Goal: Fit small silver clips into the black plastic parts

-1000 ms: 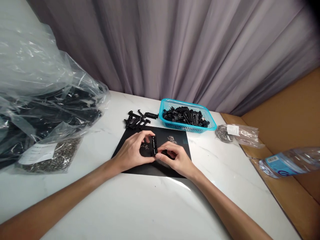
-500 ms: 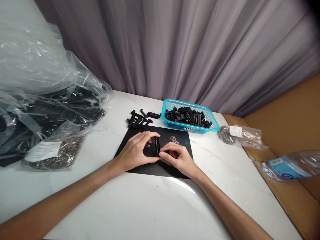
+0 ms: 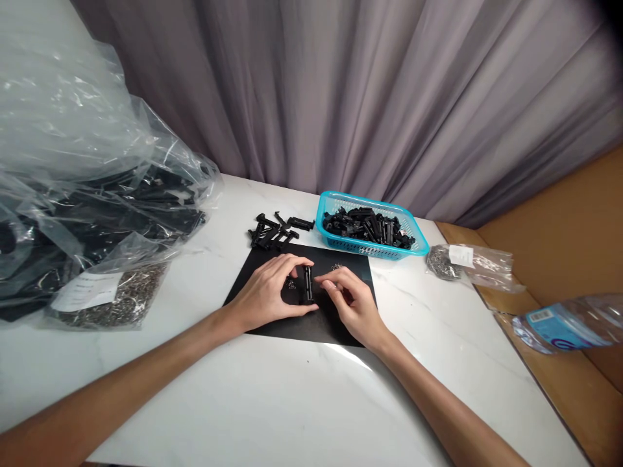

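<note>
My left hand [image 3: 267, 287] grips a narrow black plastic part [image 3: 307, 285] by its two ends, thumb at the near end and fingertips at the far end. Just right of that part is my right hand [image 3: 351, 299], its fingers drawn together in a pinch near the part's side. Whatever those fingertips may hold is too small to make out. Both hands are above a black mat [image 3: 302, 327]. On the mat lie two little heaps of small metal pieces, one pile [image 3: 291, 283] by my left fingers and another pile [image 3: 337, 266] partly hidden behind my right hand.
Loose black parts [image 3: 272, 232] lie beyond the mat. A blue basket [image 3: 422, 250] holds many more. At left are a large clear bag [image 3: 97, 194] and a bag of metal pieces [image 3: 131, 298]. At right are a smaller bag [image 3: 442, 263] and a plastic bottle [image 3: 559, 325].
My right hand has shifted from the near end of the black part towards its middle, with its fingertips now a little apart from it. My left hand keeps its hold.
</note>
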`<state>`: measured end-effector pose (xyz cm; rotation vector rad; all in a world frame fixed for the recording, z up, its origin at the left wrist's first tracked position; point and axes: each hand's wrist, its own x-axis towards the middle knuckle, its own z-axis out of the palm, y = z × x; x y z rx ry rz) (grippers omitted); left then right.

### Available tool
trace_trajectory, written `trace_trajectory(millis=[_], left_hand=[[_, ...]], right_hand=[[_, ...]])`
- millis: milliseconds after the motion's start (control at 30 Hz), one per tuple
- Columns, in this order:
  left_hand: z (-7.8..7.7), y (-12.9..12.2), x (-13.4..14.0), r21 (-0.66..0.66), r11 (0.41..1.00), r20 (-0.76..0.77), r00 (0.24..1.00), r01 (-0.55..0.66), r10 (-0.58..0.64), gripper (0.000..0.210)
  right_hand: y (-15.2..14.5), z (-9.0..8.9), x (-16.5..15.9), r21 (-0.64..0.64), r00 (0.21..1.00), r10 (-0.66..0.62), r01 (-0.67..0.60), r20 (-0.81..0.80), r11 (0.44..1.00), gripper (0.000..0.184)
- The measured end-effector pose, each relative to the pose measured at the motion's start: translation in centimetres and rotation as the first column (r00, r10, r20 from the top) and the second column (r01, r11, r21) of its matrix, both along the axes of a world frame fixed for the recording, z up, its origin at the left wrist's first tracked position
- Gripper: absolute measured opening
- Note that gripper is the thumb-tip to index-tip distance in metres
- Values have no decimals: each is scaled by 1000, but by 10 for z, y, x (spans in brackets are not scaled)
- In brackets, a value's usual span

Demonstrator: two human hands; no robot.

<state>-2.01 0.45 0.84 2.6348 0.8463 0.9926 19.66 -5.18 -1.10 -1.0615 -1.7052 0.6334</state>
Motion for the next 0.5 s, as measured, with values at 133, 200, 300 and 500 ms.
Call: trace_trajectory(millis=[133, 200, 300, 500], left_hand=[[-1, 1, 0, -9, 1000, 0, 1000, 26, -26, 63], [-1, 2, 0, 0, 999, 3, 999, 35, -35, 63], [-2, 2, 0, 15, 999, 2, 999, 45, -45, 63], [-1, 1, 0, 20, 999, 3, 999, 43, -43, 64]], right_hand=[[2, -5, 2, 68, 998, 60, -62, 33, 996, 31], [4, -7, 3, 72, 996, 84, -86, 35, 994, 33], [6, -10, 3, 57, 996, 87, -89, 28, 994, 32], [5, -10, 2, 12, 997, 76, -76, 14, 997, 33]])
